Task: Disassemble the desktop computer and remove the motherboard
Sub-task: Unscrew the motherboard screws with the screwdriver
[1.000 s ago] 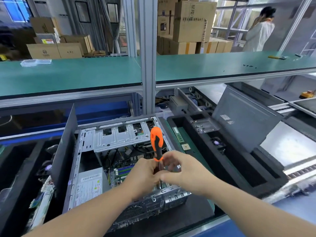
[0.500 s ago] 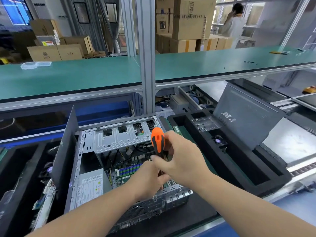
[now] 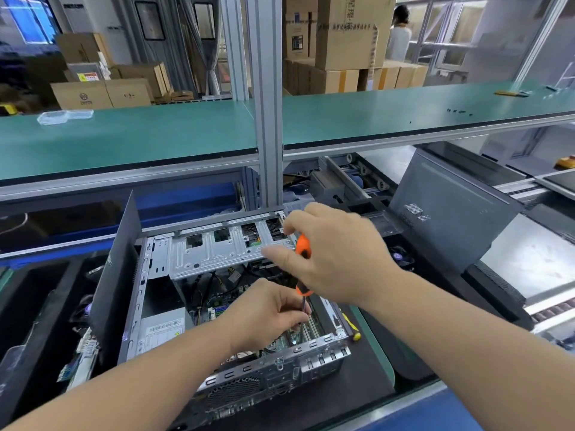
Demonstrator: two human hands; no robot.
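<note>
Two bare forearms, no sleeves; left hand (image 3: 267, 315), right hand (image 3: 339, 259)

One camera only, worn on the person's head, looking forward and down from close above the open computer case (image 3: 236, 306); farther off, it takes in the green shelf (image 3: 155, 135).

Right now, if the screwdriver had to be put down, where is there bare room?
The green shelf above has wide bare stretches between the upright post and the plastic tray. The dark mat beside the open computer case is narrower. Inside the case, both hands, cables and the motherboard crowd it.
</note>
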